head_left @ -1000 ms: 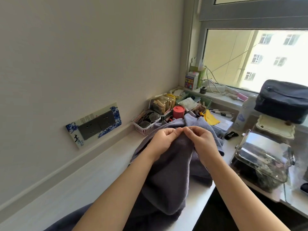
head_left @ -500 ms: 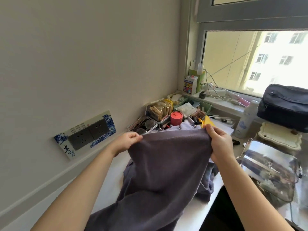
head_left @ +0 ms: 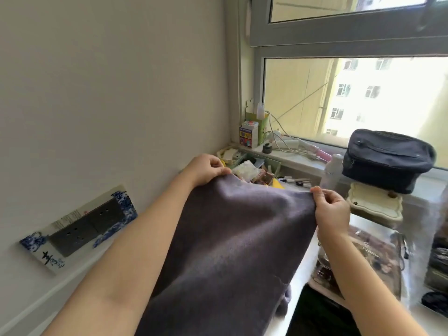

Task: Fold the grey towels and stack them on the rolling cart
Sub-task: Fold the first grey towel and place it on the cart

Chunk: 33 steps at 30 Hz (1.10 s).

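A grey towel [head_left: 230, 243] hangs spread out in front of me, held up by its top edge above the white counter. My left hand [head_left: 206, 169] pinches the top left corner of the towel. My right hand [head_left: 332, 209] pinches the top right corner. The cloth is stretched fairly flat between them and drops toward the bottom of the view, hiding the counter below it. A further fold of grey cloth [head_left: 286, 301] shows under its lower right edge. No rolling cart is in view.
The wall with a blue-patterned socket plate [head_left: 80, 229] is on the left. Small boxes and trays of clutter [head_left: 252, 166] fill the back corner under the window. A dark bag [head_left: 388, 158], a white bottle [head_left: 332, 170], a cream tray [head_left: 373, 202] and a clear-lidded container [head_left: 363, 258] stand at right.
My hands went from pinching together at the middle to apart at the two top corners, spreading the towel wide. Both hands have risen, lifting the cloth higher off the counter.
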Motion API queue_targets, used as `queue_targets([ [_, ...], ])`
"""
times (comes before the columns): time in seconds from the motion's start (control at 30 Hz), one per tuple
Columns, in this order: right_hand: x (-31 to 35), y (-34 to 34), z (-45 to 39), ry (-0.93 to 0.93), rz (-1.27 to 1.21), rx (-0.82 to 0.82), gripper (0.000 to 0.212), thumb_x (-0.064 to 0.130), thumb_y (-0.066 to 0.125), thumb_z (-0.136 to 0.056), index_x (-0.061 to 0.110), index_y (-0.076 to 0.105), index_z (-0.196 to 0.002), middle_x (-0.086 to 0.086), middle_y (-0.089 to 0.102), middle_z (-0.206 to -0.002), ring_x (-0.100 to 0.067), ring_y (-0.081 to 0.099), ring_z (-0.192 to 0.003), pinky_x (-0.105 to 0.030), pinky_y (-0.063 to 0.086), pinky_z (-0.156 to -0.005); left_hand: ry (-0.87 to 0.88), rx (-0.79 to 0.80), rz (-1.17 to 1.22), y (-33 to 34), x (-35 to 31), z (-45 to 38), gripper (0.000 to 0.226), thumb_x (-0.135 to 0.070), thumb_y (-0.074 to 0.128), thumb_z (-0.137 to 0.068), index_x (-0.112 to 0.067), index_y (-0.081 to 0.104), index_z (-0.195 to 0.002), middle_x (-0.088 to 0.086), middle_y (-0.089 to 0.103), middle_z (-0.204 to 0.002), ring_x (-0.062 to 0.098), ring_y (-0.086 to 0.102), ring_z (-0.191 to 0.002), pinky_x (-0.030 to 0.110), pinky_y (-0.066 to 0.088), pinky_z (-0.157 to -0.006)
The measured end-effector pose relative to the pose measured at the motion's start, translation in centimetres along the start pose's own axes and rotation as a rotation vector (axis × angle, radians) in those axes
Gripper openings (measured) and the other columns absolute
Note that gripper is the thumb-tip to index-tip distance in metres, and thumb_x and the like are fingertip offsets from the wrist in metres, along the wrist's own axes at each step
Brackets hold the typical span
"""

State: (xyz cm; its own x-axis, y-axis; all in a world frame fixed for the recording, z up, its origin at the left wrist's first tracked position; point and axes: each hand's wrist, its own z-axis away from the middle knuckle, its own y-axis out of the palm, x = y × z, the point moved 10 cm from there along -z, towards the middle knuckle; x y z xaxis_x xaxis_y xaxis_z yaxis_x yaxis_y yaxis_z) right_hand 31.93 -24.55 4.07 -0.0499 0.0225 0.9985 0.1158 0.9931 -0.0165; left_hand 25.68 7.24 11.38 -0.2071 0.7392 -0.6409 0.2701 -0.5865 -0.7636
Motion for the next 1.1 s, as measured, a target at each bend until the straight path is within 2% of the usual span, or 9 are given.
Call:
queue_targets([
  [0.23, -4.0, 1.4, 0.1, 0.031, 0.173, 0.144, 0.014, 0.026, 0.057, -0.093, 0.025, 0.063, -0.080, 0.002, 0.066, -0.086, -0.020, 0.060, -0.088, -0.045, 0.052, -0.084, -0.107, -0.028, 0.334, 4.8, 5.0, 0.6, 0.026, -0.038, 0.068, -0.084, -0.018, 0.065, -0.069, -0.002, 0.054, -0.070, 0.011, 0.045, -0.072, 0.026, 0.034, -0.068],
  [0.4, -3.1, 3.9, 0.2, -0.047, 0.260, 0.239, 0.013, 0.024, 0.058, -0.092, 0.019, 0.070, -0.090, 0.003, 0.066, -0.088, -0.019, 0.060, -0.090, -0.042, 0.050, -0.084, 0.005, 0.011, 0.301, 5.4, 2.1, 1.3, 0.024, -0.032, 0.067, -0.086, -0.012, 0.067, -0.072, -0.006, 0.056, -0.066, 0.005, 0.047, -0.067, 0.024, 0.037, -0.069],
  [0.5, -1.7, 6.7, 1.5, -0.163, 0.319, 0.363, 0.014, 0.023, 0.058, -0.092, 0.020, 0.071, -0.097, 0.001, 0.065, -0.099, -0.012, 0.058, -0.085, -0.031, 0.048, -0.079, 0.064, 0.045, 0.217, 6.0, -0.2, 2.5, 0.023, -0.034, 0.066, -0.087, -0.015, 0.067, -0.073, -0.009, 0.059, -0.066, 0.004, 0.051, -0.065, 0.023, 0.041, -0.068],
  [0.6, -0.1, 9.8, 3.1, -0.331, 0.311, 0.506, 0.021, 0.028, 0.057, -0.093, 0.031, 0.066, -0.111, 0.009, 0.057, -0.120, -0.010, 0.050, -0.110, -0.030, 0.039, -0.098, 0.100, 0.097, 0.218, 6.4, -1.6, 3.4, 0.019, -0.036, 0.065, -0.087, -0.026, 0.066, -0.071, -0.011, 0.063, -0.070, 0.005, 0.056, -0.068, 0.025, 0.045, -0.071],
  [0.67, -0.2, 12.1, 4.2, -0.360, 0.373, 0.661, 0.026, 0.037, 0.048, -0.095, 0.039, 0.058, -0.119, 0.016, 0.053, -0.125, -0.008, 0.040, -0.123, -0.032, 0.029, -0.106, 0.113, 0.123, 0.268, 6.2, -2.2, 3.8, 0.017, -0.035, 0.065, -0.088, -0.024, 0.069, -0.075, -0.010, 0.064, -0.071, 0.004, 0.057, -0.069, 0.023, 0.046, -0.070],
  [0.73, -0.6, 13.5, 4.9, -0.324, 0.422, 0.739, 0.013, 0.040, 0.044, -0.096, 0.043, 0.056, -0.100, 0.015, 0.060, -0.104, -0.010, 0.051, -0.107, -0.035, 0.037, -0.097, 0.119, 0.097, 0.321, 5.2, -2.4, 3.9, 0.019, -0.031, 0.065, -0.088, -0.016, 0.070, -0.077, -0.013, 0.061, -0.066, -0.001, 0.053, -0.065, 0.017, 0.042, -0.067],
  [0.83, 0.4, 13.1, 4.7, -0.326, 0.315, 0.681, 0.024, 0.023, 0.048, -0.097, 0.026, 0.056, -0.075, 0.007, 0.055, -0.073, -0.005, 0.049, -0.071, -0.026, 0.037, -0.070, 0.064, 0.092, 0.310, 4.0, -1.4, 4.0, 0.022, -0.034, 0.065, -0.087, -0.017, 0.069, -0.074, -0.015, 0.059, -0.063, -0.002, 0.051, -0.064, 0.017, 0.038, -0.066],
  [0.97, 2.8, 11.1, 3.8, -0.395, 0.257, 0.533, 0.022, 0.019, 0.051, -0.096, 0.010, 0.060, -0.078, 0.001, 0.053, -0.065, 0.000, 0.048, -0.062, -0.011, 0.033, -0.059, -0.045, 0.242, 0.206, 4.0, 0.9, 4.8, 0.037, -0.038, 0.065, -0.086, -0.032, 0.064, -0.050, -0.021, 0.050, -0.048, -0.005, 0.047, -0.050, 0.010, 0.034, -0.053],
  [1.1, 3.3, 10.7, 3.3, -0.399, 0.288, 0.496, 0.025, 0.019, 0.051, -0.096, 0.010, 0.058, -0.074, 0.003, 0.049, -0.060, -0.007, 0.046, -0.060, -0.012, 0.034, -0.059, -0.122, 0.214, 0.191, 1.6, 3.7, 4.9, 0.038, -0.040, 0.068, -0.083, -0.015, 0.056, -0.058, -0.004, 0.044, -0.056, 0.006, 0.039, -0.054, 0.020, 0.031, -0.053],
])
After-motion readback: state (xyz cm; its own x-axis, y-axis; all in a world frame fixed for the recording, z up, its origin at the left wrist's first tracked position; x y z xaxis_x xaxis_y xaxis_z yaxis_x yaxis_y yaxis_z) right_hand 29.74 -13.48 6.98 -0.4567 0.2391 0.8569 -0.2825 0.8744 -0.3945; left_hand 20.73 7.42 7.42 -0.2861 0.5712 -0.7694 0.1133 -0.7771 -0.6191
